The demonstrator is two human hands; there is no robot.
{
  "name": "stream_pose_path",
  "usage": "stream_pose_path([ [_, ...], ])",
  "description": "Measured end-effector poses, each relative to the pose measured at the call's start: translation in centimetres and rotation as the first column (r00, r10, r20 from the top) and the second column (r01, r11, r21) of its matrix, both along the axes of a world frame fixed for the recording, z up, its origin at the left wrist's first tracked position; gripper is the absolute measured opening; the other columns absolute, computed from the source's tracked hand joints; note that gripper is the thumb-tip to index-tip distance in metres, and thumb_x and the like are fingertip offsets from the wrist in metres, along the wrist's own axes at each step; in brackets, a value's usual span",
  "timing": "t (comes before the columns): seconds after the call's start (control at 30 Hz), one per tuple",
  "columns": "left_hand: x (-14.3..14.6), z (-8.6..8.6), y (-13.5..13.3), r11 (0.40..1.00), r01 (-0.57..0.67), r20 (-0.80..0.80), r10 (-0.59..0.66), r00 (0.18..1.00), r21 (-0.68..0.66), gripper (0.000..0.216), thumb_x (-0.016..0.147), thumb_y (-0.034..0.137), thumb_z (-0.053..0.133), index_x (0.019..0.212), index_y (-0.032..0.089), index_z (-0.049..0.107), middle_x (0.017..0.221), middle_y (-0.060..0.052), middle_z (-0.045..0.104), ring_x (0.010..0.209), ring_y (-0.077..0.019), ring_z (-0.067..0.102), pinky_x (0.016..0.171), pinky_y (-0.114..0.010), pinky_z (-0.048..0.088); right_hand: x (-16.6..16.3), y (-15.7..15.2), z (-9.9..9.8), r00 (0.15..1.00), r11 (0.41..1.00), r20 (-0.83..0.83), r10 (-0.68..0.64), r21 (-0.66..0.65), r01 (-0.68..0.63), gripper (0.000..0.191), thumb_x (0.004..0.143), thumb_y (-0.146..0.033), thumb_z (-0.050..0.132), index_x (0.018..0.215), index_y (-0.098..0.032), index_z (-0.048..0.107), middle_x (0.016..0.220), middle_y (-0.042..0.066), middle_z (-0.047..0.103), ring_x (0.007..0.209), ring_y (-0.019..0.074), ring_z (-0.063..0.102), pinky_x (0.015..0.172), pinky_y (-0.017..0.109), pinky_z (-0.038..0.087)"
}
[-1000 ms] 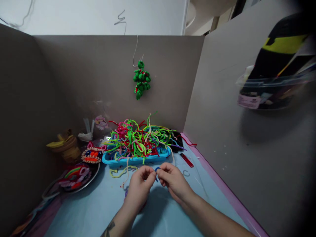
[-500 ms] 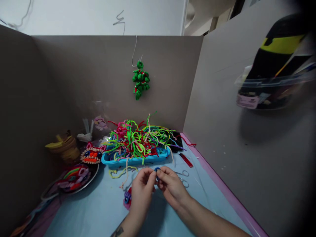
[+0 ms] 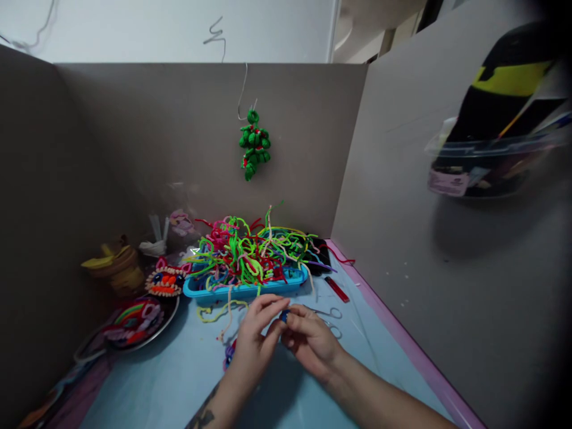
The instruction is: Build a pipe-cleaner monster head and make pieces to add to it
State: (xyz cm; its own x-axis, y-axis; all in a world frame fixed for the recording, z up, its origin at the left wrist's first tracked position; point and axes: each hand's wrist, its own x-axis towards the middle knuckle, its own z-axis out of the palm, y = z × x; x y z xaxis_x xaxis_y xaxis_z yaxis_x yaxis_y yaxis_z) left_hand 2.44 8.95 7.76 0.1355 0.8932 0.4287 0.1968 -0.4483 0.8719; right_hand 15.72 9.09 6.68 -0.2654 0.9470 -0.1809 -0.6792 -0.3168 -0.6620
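Note:
A small blue piece [image 3: 285, 316], apparently coiled pipe cleaner, is pinched between the thumb and fingers of my right hand [image 3: 313, 342]. Beside it, my left hand [image 3: 258, 330] has its fingers stretched out over the top and its thumb close to the blue piece; whether that thumb touches it I cannot tell. Partly hidden behind my left wrist lies a purple, blue and red pipe-cleaner figure [image 3: 229, 354]. Scissors [image 3: 334, 313] rest on the table just past my right hand, their blades mostly covered by it.
A blue tray [image 3: 245, 291] overflows with tangled pipe cleaners [image 3: 250, 256]. Left of it are a dark bowl [image 3: 172, 319] with finished pieces and an orange-mouthed figure [image 3: 166, 281]. A red lighter-like object [image 3: 337, 289] lies right. Grey panels enclose the table; a green ornament [image 3: 254, 146] hangs behind.
The left fingers have lifted and straightened away from the blue piece, where both hands pinched it before. The left forearm has shifted slightly left. The right hand keeps its pinch.

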Motion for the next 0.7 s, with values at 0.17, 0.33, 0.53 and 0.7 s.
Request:
stream_pose_path([
  [0.17,-0.4,0.8,0.2,0.992,0.127,-0.013,-0.127,0.992,-0.004,0.023,0.082,0.020,0.060,0.097,0.027,0.077,0.097,-0.008,0.070,0.093,-0.0217,0.064,0.085,-0.033,0.049,0.2,0.0,-0.1,0.998,1.000,0.068,0.003,0.012,-0.003,0.034,0.045,-0.031,0.091,0.060,-0.015,0.065,0.051,-0.004,0.053,0.045,0.0063,0.041,0.046,0.020,0.028],
  [0.33,0.1,-0.2,0.3,0.988,0.082,0.116,-0.067,0.991,-0.128,0.018,0.080,0.022,0.062,0.089,0.022,0.077,0.095,-0.008,0.071,0.092,-0.0218,0.065,0.084,-0.033,0.050,0.2,0.2,-0.7,0.996,1.000,0.087,-0.017,0.020,0.015,0.032,0.048,-0.031,0.089,0.057,-0.016,0.062,0.049,-0.005,0.050,0.044,0.0066,0.039,0.045,0.021,0.027],
  [0.53,0.1,-0.6,0.5,0.975,0.110,0.201,-0.071,0.977,-0.193,0.015,0.076,0.021,0.066,0.084,0.022,0.077,0.094,-0.006,0.073,0.092,-0.0205,0.065,0.084,-0.030,0.049,0.1,0.3,-1.1,0.991,0.999,0.135,-0.012,0.045,0.006,0.035,0.052,-0.035,0.088,0.059,-0.017,0.059,0.051,-0.005,0.049,0.045,0.0069,0.039,0.044,0.021,0.028],
  [0.7,0.1,-0.3,0.8,0.946,-0.056,0.191,0.121,0.974,-0.318,0.018,0.068,0.022,0.071,0.085,0.018,0.073,0.083,-0.005,0.073,0.077,-0.0192,0.066,0.071,-0.028,0.051,0.0,0.1,-0.2,0.971,0.994,0.213,-0.105,0.046,0.097,0.039,0.050,-0.039,0.089,0.059,-0.017,0.058,0.055,-0.005,0.052,0.050,0.0072,0.043,0.046,0.019,0.033],
])
